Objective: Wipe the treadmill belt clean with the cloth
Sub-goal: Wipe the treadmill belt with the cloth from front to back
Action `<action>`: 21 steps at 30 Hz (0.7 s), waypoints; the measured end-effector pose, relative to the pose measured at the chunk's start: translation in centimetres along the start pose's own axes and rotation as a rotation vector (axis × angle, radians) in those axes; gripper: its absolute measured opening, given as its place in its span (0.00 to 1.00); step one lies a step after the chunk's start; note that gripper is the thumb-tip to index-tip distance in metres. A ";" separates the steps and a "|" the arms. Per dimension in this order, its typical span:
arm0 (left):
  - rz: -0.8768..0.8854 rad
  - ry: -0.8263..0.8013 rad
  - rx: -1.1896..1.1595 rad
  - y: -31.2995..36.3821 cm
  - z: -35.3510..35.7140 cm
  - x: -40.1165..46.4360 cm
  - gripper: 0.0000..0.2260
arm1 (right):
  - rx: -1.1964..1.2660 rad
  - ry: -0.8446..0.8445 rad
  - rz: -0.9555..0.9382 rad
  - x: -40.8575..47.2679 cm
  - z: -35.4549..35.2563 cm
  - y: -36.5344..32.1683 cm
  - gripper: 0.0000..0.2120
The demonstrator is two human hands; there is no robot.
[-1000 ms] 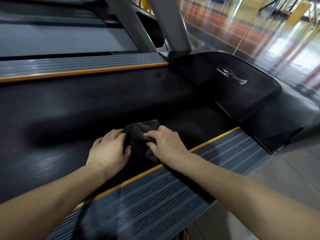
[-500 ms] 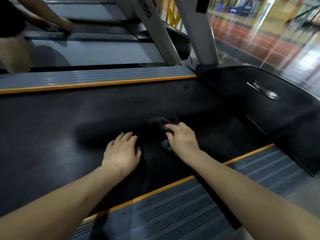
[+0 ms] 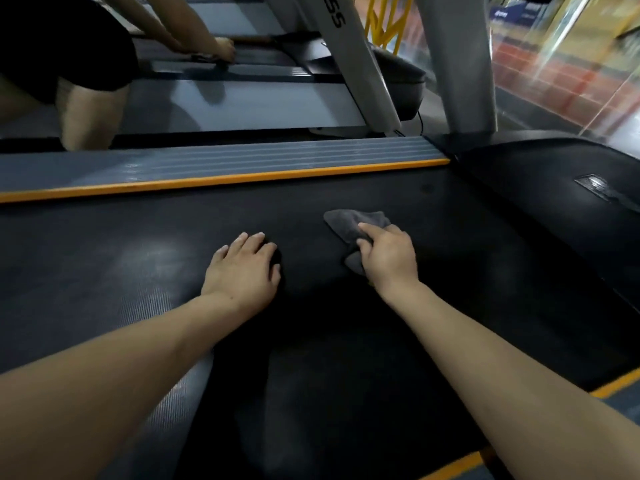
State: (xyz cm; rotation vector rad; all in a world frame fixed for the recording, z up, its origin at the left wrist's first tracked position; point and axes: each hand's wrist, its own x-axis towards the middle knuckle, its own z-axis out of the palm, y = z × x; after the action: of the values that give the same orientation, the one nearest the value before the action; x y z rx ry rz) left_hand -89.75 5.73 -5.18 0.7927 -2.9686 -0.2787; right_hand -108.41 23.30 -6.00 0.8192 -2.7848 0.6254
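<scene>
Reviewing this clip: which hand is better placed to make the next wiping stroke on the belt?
Right. The right hand already presses the cloth onto the treadmill belt, so it can probably push on. The left hand lies flat on bare belt, apart from the cloth.

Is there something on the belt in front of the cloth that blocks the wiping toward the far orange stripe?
Nothing visible blocks it. The belt is bare between the cloth under the right hand and the orange stripe. The left hand rests aside.
</scene>
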 end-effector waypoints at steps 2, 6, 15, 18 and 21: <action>-0.017 0.004 -0.008 -1.0 0.0 1.3 0.20 | 0.004 -0.003 -0.001 2.4 0.8 -0.4 0.17; -0.020 0.027 -0.003 -2.9 0.1 3.8 0.22 | 0.019 0.029 -0.019 6.7 2.2 -1.6 0.15; -0.056 0.037 0.003 -6.9 -0.7 7.0 0.21 | -0.044 -0.147 0.029 11.8 2.9 -4.8 0.15; -0.103 0.061 -0.024 -9.6 -1.4 6.4 0.21 | 0.000 -0.164 0.031 10.6 3.5 -8.1 0.16; -0.140 0.051 0.008 -12.8 -2.2 5.1 0.22 | 0.117 -0.189 -0.121 8.5 6.0 -14.9 0.16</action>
State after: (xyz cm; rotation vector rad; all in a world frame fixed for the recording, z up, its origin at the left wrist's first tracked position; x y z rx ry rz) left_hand -87.73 -8.08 -5.35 0.9943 -2.8734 -0.2492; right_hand -107.58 5.32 -3.90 1.1164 -2.8581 0.7299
